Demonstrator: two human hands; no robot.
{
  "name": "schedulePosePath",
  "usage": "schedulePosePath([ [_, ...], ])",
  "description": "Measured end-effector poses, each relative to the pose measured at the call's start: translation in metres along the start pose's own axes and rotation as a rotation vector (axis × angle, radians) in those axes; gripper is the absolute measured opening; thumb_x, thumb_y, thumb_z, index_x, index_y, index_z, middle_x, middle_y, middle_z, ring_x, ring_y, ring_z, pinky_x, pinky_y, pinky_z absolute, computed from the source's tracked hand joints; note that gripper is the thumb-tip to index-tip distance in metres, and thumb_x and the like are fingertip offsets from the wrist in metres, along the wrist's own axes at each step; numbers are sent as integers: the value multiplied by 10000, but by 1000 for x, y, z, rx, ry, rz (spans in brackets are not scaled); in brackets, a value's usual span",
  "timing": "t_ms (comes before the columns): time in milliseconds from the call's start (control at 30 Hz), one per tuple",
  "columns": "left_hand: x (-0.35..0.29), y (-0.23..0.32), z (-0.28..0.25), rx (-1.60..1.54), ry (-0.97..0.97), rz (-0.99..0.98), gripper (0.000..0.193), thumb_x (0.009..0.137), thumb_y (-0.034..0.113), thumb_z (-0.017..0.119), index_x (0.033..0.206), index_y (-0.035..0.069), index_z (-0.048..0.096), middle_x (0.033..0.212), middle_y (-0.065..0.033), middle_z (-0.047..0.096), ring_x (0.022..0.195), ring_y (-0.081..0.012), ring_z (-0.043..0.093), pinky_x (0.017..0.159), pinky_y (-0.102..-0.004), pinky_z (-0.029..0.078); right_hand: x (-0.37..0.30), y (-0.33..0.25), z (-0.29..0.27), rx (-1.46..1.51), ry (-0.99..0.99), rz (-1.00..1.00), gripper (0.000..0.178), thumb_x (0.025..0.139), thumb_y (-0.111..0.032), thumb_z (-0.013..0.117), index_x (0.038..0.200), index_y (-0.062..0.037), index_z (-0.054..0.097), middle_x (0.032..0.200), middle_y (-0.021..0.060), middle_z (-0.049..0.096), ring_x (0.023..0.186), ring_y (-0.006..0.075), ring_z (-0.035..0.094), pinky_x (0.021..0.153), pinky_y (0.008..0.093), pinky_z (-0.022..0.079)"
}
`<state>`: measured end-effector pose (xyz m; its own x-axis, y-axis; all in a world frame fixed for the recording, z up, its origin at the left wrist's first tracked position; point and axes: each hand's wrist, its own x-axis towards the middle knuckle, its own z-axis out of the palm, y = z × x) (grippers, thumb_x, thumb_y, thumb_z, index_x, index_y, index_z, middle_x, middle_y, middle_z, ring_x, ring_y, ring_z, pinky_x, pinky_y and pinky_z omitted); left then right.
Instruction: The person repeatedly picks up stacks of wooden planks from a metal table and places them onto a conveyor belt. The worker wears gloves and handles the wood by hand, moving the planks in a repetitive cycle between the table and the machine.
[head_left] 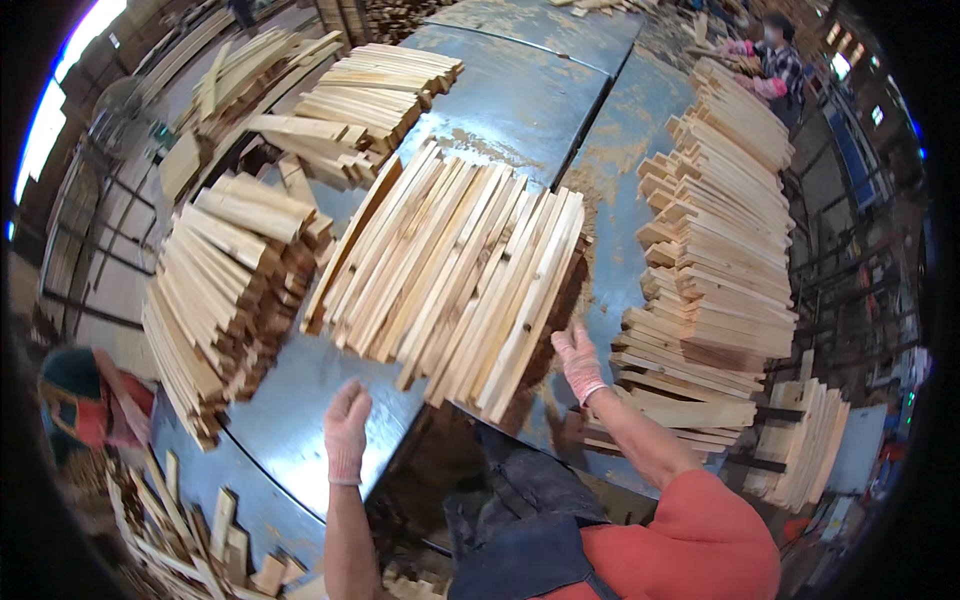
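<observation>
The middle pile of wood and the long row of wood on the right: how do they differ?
The middle pile is compact, while the right-hand row stretches far along its side.
The middle pile's strips point away from the person; the right-hand row's lie mostly crosswise.
The middle pile lies ahead of the left hand; the right-hand row lies beyond the right hand.
Both are pale wooden strips, closely packed.

Shiny metal table [510, 95], plaid-shirted co-worker [786, 68]
</observation>
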<state>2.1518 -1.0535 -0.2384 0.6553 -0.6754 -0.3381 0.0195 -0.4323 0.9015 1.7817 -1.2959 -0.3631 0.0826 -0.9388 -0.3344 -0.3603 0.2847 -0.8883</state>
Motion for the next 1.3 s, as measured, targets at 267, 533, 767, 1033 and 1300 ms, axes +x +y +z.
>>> schedulePosePath([
  [267,303,84,34,837,110,95,868,978,491,722,1615,-28,442,1554,-283,577,1460,-395,549,1202,-416,443,91,14,49,550,158,103,895,1091,-342,644,1727,16,128,1769,254,223,1633,343,274,1320,417,275],
  [533,395,79,78,805,-100,-64,744,1017,685,508,1126,-1,775,1107,-286,756,1120,-440,708,1005,-498,524,97,19,69,734,198,117,834,1128,-419,566,1727,7,170,1730,190,313,1572,280,368,1296,397,326],
  [767,357,100,96,845,-198,-10,656,974,620,631,1112,-5,780,1027,-251,783,1054,-416,749,973,-483,557,84,0,55,717,122,185,751,1111,-497,587,1646,-18,365,1534,132,546,1345,216,577,1193,375,459],
  [1033,369,71,74,1334,-405,290,770,1042,675,514,1553,107,603,1751,-291,266,1624,-475,240,1330,-536,174,78,-25,19,953,-22,445,664,1022,-540,705,1469,-63,589,1400,148,681,1264,298,680,1112,466,544],
  [1300,365,61,96,-200,-446,-366,684,1053,195,704,1656,60,411,1306,-6,646,1147,-110,587,1014,-262,479,80,-20,21,944,-51,493,612,961,-442,774,1399,-32,649,1305,135,740,1209,288,719,1071,465,577],
])
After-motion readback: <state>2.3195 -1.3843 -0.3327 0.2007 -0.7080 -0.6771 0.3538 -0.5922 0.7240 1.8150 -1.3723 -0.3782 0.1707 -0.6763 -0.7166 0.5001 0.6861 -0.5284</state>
